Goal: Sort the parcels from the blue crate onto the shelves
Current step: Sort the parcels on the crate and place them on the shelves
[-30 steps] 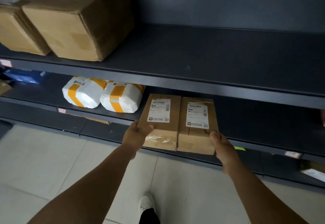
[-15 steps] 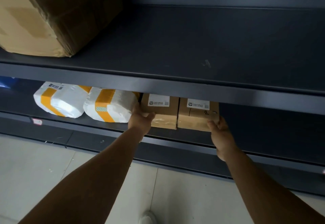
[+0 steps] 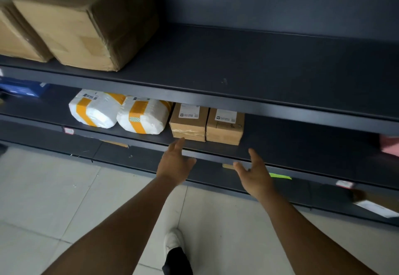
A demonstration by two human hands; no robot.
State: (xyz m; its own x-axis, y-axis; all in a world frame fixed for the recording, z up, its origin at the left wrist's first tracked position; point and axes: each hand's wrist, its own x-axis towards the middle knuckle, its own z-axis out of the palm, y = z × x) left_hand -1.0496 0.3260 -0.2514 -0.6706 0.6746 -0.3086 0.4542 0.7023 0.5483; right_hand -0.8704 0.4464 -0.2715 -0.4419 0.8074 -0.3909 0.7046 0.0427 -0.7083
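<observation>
Both my hands are spread wide and hold nothing. My left hand (image 3: 175, 162) hangs just below the left box (image 3: 188, 123); my right hand (image 3: 254, 174) sits lower, right of the right box (image 3: 225, 126). I judge the next parcel lies behind me.

We have both bare forearms stretched forward and slightly converging, our left hand (image 3: 175, 164) open with fingers extended and pointing forward, thumb out to the side, holding nothing. Our right hand (image 3: 254, 174) is likewise open and empty, fingers spread and loosely curled, palm turned inward toward the left. One foot in a white shoe (image 3: 172, 240) shows below between our arms.
</observation>
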